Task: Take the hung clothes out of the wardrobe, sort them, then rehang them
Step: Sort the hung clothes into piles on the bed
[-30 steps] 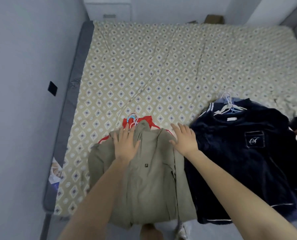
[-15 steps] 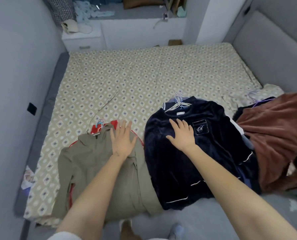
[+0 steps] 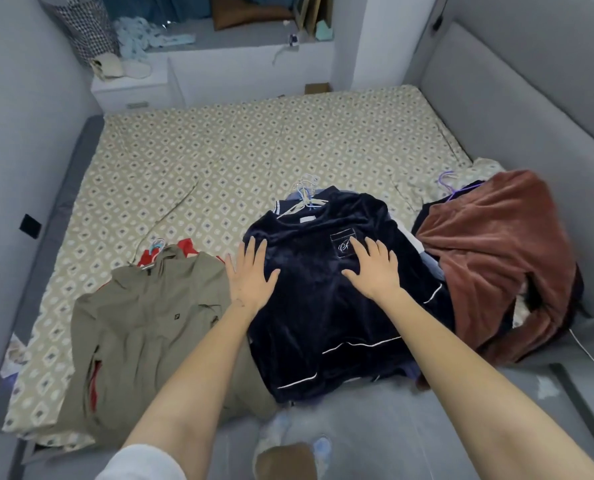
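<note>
Three piles of clothes on hangers lie along the near edge of the bed [image 3: 254, 150]. An olive jacket [image 3: 150, 323] lies at the left, on top of a red garment [image 3: 186, 245]. A navy velvet top [image 3: 323, 306] with white piping tops the middle pile. A rust-brown fleece garment [image 3: 496, 254] lies at the right over a dark one. My left hand [image 3: 252, 275] lies flat with straight fingers on the navy top's left shoulder. My right hand [image 3: 371, 268] presses flat beside its chest pocket.
White hangers [image 3: 304, 197] stick out behind the navy top, and a purple hanger [image 3: 451, 183] behind the brown fleece. A grey padded headboard [image 3: 531, 126] runs along the right. A white nightstand [image 3: 129, 88] and a cluttered ledge stand beyond the bed. My feet [image 3: 288, 452] stand on grey floor.
My view swung right and up. Both hands moved right: the left left the olive jacket, the right went further across the navy top.
</note>
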Demonstrator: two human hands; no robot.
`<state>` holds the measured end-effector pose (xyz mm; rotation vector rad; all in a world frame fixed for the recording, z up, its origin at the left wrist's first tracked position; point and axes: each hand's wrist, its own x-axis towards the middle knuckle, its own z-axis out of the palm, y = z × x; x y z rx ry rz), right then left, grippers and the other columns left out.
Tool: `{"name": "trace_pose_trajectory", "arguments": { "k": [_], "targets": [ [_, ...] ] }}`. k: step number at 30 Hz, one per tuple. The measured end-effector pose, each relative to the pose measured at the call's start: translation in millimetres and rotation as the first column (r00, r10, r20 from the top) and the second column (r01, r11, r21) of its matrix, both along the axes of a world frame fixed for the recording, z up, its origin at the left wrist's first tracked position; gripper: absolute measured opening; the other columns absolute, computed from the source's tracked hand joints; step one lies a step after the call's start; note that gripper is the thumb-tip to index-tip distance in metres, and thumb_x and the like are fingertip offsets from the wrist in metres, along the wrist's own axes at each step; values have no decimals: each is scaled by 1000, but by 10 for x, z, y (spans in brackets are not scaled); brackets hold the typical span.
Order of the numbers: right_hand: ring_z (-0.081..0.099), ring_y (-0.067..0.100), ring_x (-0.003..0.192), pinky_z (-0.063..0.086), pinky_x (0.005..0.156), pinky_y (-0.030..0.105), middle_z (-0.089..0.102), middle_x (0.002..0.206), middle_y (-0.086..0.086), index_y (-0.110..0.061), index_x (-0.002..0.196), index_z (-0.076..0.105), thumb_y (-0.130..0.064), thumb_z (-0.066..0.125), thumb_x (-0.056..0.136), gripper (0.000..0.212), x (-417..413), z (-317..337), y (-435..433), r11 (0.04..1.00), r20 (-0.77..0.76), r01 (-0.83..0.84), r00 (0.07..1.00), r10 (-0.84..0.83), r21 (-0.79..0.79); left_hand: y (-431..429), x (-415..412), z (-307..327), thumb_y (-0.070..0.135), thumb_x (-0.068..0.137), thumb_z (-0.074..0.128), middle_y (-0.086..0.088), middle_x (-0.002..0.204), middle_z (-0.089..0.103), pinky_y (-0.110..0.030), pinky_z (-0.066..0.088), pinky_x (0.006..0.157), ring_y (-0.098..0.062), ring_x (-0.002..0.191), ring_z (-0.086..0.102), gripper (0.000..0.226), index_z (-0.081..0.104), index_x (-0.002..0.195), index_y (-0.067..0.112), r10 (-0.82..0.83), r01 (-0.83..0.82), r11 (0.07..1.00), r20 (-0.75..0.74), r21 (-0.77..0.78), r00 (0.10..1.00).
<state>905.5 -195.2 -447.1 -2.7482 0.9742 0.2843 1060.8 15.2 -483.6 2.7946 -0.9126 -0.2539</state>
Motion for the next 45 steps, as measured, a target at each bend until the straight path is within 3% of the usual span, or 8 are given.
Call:
{"name": "trace_pose_trajectory", "arguments": {
  "k": [13,26,35,45],
  "targets": [
    [4,31,150,9,120,51,9,163,9,-29,157,5,-52,48,96,78,-130,-148,-674,997,-14,52,999,-51,51,-637,-46,-230,55,102,34,-2,166,-5,-47,-9,120,-21,153,-9,73,0,159,24,13,-9,998,-64,62,998],
    [0,29,151,7,121,50,6,164,7,-30,157,5,-53,47,97,77,975,-557,-1523,993,-83,-77,993,84,91,-1345,838,-895,51,100,42,-2,167,0,-49,-7,121,-23,153,-4,73,6,159,25,91,-85,995,-169,44,981],
    [-2,27,151,4,122,49,3,164,6,-31,156,5,-50,48,98,76,1604,-1249,-1967,975,-121,-113,983,138,193,-1649,1308,-1418,43,100,50,-4,166,2,-48,-2,121,-23,153,-4,75,10,158,21,305,-319,948,-327,9,894],
    [-9,26,151,-2,122,47,-4,165,5,-30,157,8,-51,47,98,74,2114,-2188,-2456,969,9,-170,985,171,180,-1891,1820,-2302,43,101,47,-9,166,8,-47,-3,122,-26,153,-2,72,11,158,19,416,-420,907,-257,42,872]
  ]
}}
